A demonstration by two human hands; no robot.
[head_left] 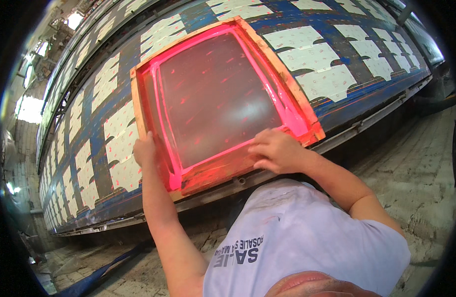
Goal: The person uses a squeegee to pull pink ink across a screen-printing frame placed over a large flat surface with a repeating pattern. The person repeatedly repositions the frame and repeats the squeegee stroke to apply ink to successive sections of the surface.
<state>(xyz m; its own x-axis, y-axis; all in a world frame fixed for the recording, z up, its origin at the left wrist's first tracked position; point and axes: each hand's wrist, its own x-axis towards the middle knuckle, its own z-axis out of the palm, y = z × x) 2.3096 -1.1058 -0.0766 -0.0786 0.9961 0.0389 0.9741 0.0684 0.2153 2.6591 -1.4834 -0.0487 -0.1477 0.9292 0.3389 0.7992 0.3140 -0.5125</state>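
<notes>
A wooden-framed printing screen (218,104) lies tilted on the long printing table. Bright pink ink lines the inside of its frame, and thicker wet ink pools at the near right corner. Fingers of my left hand (144,149) are closed round the frame's left rail. My right hand (280,151) is at the frame's near rail, its fingers loosely bent and apart with nothing seen in them. Whether its fingertips touch the rail I cannot tell. Pale cut pieces with small red marks (319,69) lie in rows on the table on both sides of the screen.
The blue and dark table (332,111) stretches far left and right, with a metal rail (376,111) along its near edge. Another table with pale pieces (82,52) stands beyond it. Below is a worn floor (401,163), with blue cloth or strap (101,272) at lower left.
</notes>
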